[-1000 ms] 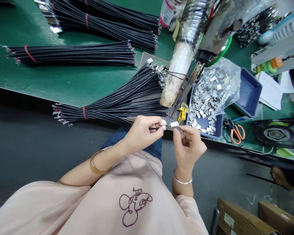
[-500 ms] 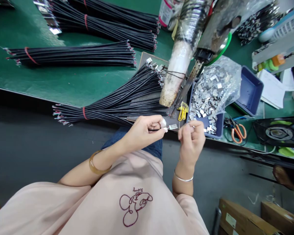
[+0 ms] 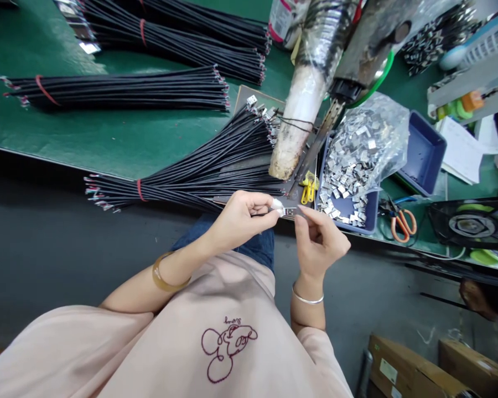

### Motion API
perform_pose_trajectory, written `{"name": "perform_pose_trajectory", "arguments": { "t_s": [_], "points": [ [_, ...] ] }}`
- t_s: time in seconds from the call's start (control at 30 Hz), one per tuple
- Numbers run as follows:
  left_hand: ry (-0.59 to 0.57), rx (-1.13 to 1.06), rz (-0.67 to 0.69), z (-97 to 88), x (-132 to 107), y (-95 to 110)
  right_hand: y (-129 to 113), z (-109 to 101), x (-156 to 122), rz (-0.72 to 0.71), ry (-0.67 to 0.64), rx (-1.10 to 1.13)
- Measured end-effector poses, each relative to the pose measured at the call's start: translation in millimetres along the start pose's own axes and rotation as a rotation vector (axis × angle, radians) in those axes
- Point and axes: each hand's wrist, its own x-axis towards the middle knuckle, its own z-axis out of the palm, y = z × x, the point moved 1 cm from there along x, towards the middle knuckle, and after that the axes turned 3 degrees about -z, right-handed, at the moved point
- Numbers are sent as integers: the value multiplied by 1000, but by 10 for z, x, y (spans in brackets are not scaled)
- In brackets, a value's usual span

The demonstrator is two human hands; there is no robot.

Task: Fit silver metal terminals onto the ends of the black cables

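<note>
My left hand (image 3: 249,215), with white covers on its thumb and forefinger tips, pinches a black cable (image 3: 260,214) near its end. A small silver USB connector (image 3: 289,211) sticks out to the right of those fingertips. At the connector's free end are the thumb and forefinger of my right hand (image 3: 321,237), closed on it from the right. How the wires meet the connector is hidden by my left fingertips. Just behind the hands, a red-banded bundle of black cables (image 3: 182,179) lies fanned out, several of its far ends bearing silver connectors (image 3: 269,114).
A blue tray (image 3: 371,213) of loose connectors (image 3: 344,177) stands to the right, beside yellow snips (image 3: 309,188). A soldering iron (image 3: 330,124) and a wrapped tube (image 3: 292,121) slant down above the hands. Orange-handled scissors (image 3: 404,225) lie farther right; more cable bundles (image 3: 128,91) lie left.
My right hand has moved slightly left, and its thumb and forefinger have reached the connector. The connector has shifted a little up and left with my left hand.
</note>
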Motion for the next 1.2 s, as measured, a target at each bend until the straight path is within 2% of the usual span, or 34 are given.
{"name": "perform_pose_trajectory", "arguments": {
  "t_s": [0.1, 0.17, 0.23, 0.33, 0.43, 0.63, 0.8, 1.0, 1.2],
  "points": [
    [55, 19, 10, 32, 13, 0, -28, -23, -11, 146, 194, 204],
    [77, 21, 15, 47, 22, 13, -45, -23, -22, 165, 249, 276],
    [92, 31, 21, 56, 30, 30, -48, -8, -29, 134, 207, 222],
    [95, 61, 33, 60, 41, 45, -25, 41, -21, 63, 62, 103],
    [108, 47, 26, 58, 51, 35, 3, 101, -2, 53, -25, 107],
    [166, 81, 30, 73, 59, 0, -6, 159, 18, -47, 33, 26],
    [198, 95, 43, 93, 62, 23, 0, 170, 41, 15, 16, 84],
    [246, 118, 95, 101, 74, 76, -55, 161, 101, 6, 25, 69],
    [202, 108, 56, 97, 62, 45, -51, 131, 42, 12, -2, 88]
  ]
}}
